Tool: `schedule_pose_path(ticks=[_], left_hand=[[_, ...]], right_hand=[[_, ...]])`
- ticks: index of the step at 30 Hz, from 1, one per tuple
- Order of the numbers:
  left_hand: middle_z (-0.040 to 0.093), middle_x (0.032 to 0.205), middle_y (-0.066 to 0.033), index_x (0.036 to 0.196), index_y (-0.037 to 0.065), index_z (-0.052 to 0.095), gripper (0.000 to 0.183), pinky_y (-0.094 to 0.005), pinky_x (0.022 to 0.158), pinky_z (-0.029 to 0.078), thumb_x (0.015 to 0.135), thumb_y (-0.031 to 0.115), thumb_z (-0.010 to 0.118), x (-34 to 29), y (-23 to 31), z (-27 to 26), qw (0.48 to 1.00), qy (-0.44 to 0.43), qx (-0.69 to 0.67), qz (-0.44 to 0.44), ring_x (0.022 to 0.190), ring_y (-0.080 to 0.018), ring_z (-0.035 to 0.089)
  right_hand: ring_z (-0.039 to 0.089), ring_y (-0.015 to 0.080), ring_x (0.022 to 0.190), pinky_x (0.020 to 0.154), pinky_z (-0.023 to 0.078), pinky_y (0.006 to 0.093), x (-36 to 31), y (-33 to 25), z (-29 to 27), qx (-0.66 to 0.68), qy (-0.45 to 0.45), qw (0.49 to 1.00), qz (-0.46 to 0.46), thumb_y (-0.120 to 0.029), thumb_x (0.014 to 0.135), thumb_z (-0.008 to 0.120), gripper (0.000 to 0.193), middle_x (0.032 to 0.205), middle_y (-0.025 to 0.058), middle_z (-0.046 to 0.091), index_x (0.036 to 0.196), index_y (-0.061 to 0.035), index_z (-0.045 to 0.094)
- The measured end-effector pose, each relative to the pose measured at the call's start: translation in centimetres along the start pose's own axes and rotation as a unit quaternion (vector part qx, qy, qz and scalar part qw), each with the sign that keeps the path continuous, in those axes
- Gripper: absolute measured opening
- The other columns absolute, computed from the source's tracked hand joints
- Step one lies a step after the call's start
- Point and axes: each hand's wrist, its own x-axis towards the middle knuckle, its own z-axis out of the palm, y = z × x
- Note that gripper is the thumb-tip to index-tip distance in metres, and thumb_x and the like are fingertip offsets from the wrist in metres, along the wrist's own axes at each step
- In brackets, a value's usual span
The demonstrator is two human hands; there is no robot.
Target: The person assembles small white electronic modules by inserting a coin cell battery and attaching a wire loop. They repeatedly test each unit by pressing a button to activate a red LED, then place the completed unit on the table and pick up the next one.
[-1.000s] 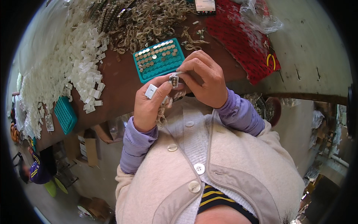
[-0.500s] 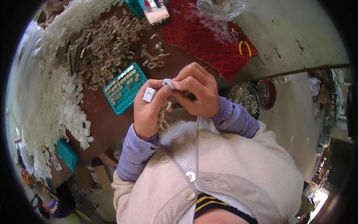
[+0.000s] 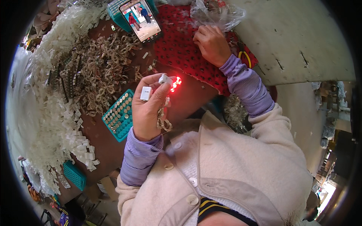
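The small white case (image 3: 164, 79) is at the centre of the frame, clamped between the thumb and forefinger of the person's left hand (image 3: 148, 113), and the digits cover much of it. Red lights (image 3: 175, 82) glow just beside the fingertips, their glare running together so that they cannot be counted. A looped strand (image 3: 163, 122) hangs below the same hand, its upper part hidden by the fingers. The right hand (image 3: 213, 44), upper right of centre, bends its fingers over the red cloth (image 3: 181, 52), near a clear plastic bag (image 3: 226, 16); the fingertips are hard to make out, and it cannot be told whether they are closed on anything. The yellow handle (image 3: 246, 57) beside the right wrist is partly hidden, and the sleeve covers part of a mass of clear strands (image 3: 234, 111). A co-worker (image 3: 67, 219) is cut off at the lower left. Counted, there are two white cases in the left hand, the second case (image 3: 146, 93) lying against the fingers; one phone (image 3: 140, 20), at the top; and three teal trays: one holding coin cells (image 3: 121, 107) left of centre, one at lower left, one partly behind the phone. The brown strands (image 3: 100, 71) and white pieces (image 3: 49, 113) at left overlap too much to count.
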Motion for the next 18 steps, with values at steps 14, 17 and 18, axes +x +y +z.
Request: schedule_pose_path(ticks=[14,17,18], left_hand=[[0.073,0.098,0.0004,0.128,0.002,0.069,0.026,-0.0183,0.061,0.051,0.103,0.01,0.074,-2.1,-0.6,0.5,0.995,-0.055,0.065,0.043,0.072,-0.003,0.064],[0.073,0.093,-0.0004,0.131,0.001,0.069,0.027,-0.0187,0.052,0.044,0.109,0.017,0.067,-3.3,0.0,-0.7,0.997,-0.073,-0.001,0.03,0.062,-0.0037,0.06],[0.073,0.093,-0.0006,0.131,0.001,0.069,0.028,-0.0192,0.05,0.042,0.109,0.018,0.067,-3.6,0.0,-1.2,0.996,-0.081,-0.024,0.029,0.059,-0.0037,0.058]], right_hand=[[0.068,0.0262,0.098,0.098,0.051,0.0409,-2.9,-12.8,-8.7,0.62,-0.038,0.748,0.233,0.005,0.088,0.071,0.016,0.101,0.008,0.07,0.1,-0.0039,0.064],[0.071,0.028,0.097,0.1,0.051,0.0445,-2.6,-14.4,-8.8,0.576,0.049,0.796,0.18,-0.001,0.086,0.075,0.016,0.099,0.0079,0.071,0.098,-0.0049,0.065],[0.071,0.0283,0.097,0.101,0.052,0.0456,-2.3,-14.6,-8.7,0.53,0.071,0.835,0.131,-0.002,0.086,0.075,0.016,0.099,0.0082,0.071,0.098,-0.005,0.065]])
